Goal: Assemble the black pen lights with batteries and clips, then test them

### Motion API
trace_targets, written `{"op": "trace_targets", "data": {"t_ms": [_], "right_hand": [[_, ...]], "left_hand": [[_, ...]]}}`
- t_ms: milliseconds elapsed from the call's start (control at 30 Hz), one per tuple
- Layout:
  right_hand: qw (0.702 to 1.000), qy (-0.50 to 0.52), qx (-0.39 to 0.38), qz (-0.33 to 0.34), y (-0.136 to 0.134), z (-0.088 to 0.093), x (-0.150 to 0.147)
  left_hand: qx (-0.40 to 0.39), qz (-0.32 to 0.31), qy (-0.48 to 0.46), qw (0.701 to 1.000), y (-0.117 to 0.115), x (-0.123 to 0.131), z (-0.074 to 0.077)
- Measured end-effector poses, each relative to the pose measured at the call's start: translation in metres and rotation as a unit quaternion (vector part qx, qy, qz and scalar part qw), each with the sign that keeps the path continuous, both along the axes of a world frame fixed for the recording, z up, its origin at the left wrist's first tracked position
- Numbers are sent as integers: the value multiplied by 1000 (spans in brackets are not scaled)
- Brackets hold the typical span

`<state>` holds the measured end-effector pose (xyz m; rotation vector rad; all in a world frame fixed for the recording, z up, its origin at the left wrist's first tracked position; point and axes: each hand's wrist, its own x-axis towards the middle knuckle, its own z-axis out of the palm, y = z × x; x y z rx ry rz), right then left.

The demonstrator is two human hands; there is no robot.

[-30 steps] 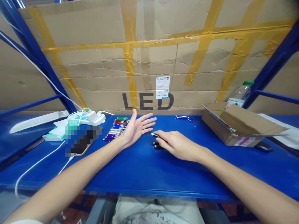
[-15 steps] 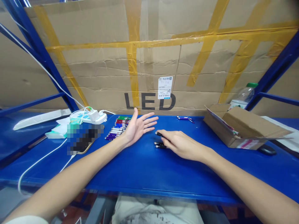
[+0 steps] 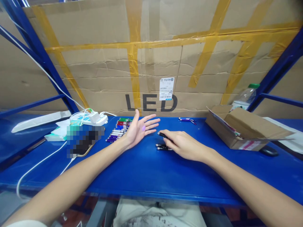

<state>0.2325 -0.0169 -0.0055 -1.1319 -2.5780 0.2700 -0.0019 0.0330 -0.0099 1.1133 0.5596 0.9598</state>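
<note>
My left hand (image 3: 139, 128) is held open, palm turned right, fingers spread, above the blue shelf (image 3: 146, 170); a faint purple spot of light lies on the palm. My right hand (image 3: 181, 143) is closed on a small black torch (image 3: 163, 135) whose tip points at the left palm. Two more black torches (image 3: 163, 147) lie on the shelf under the right hand's fingers. A row of several coloured keychain torches (image 3: 118, 129) lies just left of my left hand.
A white power strip (image 3: 88, 119) with cables, a pack of tissues (image 3: 56, 135) and a blurred-out object sit at left. Two blue torches (image 3: 187, 119) lie at the back. An open cardboard box (image 3: 243, 129), a plastic bottle (image 3: 245, 96) and a dark object (image 3: 268, 151) are at right. A taped cardboard wall stands behind.
My right hand lifted the black torch slightly and shifted right. A purple light spot now shows on my left palm. The left hand stayed still.
</note>
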Motion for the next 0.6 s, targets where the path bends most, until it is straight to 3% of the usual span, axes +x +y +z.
{"op": "trace_targets", "data": {"t_ms": [200,467,600], "right_hand": [[998,25,-24,58,-3,2,-1],[1000,-17,3,26,-2,2,1],[998,-53,17,-26,1,3,2]], "left_hand": [[5,-13,1,1000,1,-1,0],[1,-4,5,1000,-1,0,1],[-5,8,3,1000,-2,1,3]]}}
